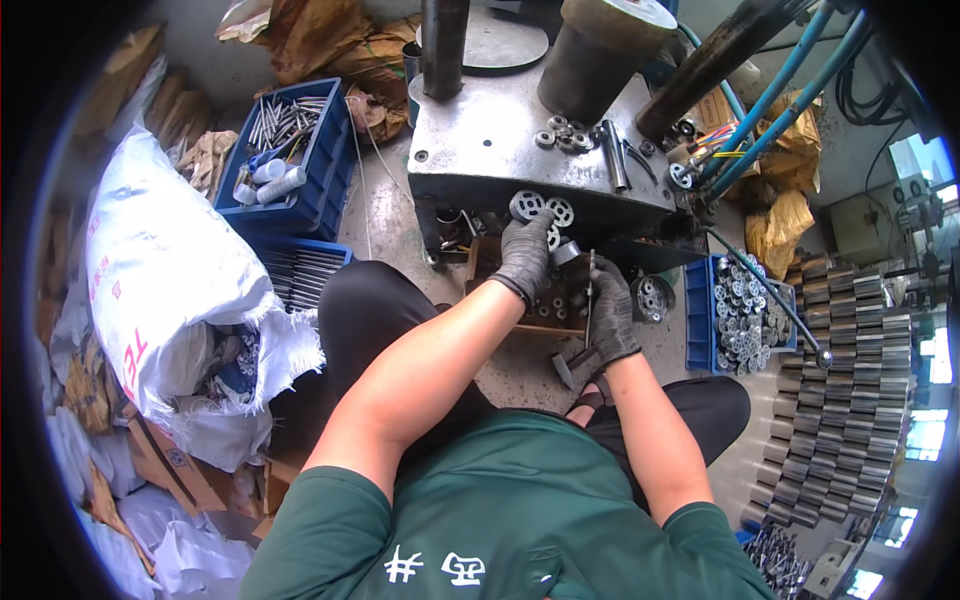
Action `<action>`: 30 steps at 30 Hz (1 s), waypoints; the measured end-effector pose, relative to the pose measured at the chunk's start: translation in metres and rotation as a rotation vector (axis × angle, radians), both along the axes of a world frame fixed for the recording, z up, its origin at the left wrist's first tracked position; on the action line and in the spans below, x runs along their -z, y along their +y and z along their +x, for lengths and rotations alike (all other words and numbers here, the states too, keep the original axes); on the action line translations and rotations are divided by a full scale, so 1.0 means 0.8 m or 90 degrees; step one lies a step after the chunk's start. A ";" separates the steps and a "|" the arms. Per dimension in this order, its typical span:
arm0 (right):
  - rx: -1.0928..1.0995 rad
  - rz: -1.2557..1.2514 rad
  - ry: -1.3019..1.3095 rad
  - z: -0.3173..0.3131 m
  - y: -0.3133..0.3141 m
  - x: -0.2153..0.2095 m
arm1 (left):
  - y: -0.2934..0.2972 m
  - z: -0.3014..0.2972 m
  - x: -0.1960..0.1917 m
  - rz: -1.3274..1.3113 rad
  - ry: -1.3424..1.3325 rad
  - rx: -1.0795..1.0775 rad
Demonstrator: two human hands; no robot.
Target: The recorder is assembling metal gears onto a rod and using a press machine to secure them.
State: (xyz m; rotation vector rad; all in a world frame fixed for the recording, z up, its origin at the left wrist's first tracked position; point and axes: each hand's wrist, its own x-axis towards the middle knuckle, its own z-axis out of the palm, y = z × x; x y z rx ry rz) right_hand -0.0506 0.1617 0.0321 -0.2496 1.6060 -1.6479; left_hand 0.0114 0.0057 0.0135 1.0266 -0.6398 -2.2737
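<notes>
The tips of my left fingers point(541, 224) vanish behind the spoked metal wheels point(527, 206) they grip, so I can't see how far they wrap. The lowest wheel is partly covered, and my glove cuts off part of its rim. My right fingers point(605, 276) are curled beside a slim upright rod point(590, 285); I can't tell if they close around it, nor whether it joins the hammer-like head point(566, 372) below. The wooden box point(553, 331) beneath my hands is largely hidden by them, and its small contents are hard to make out.

The wheels sit bunched at my left fingertips, against the dark front side of the surface point(480, 160), just below its front edge and left of its front right corner. A short silvery cylinder point(565, 252) lies between my two hands, near the lowest wheel; what supports it I can't make out.
</notes>
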 end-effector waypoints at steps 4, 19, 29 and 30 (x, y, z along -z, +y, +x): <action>-0.044 0.058 0.068 0.025 0.018 -0.007 | 0.004 -0.002 -0.009 -0.011 -0.002 -0.018; -0.212 0.090 0.081 -0.002 -0.041 -0.051 | 0.012 0.000 -0.004 -0.084 -0.070 -0.033; -0.043 0.061 0.127 0.013 -0.054 -0.006 | 0.000 -0.002 0.006 -0.168 -0.138 0.002; -0.055 0.052 0.127 0.022 -0.054 -0.006 | -0.005 0.001 0.009 -0.175 -0.119 -0.020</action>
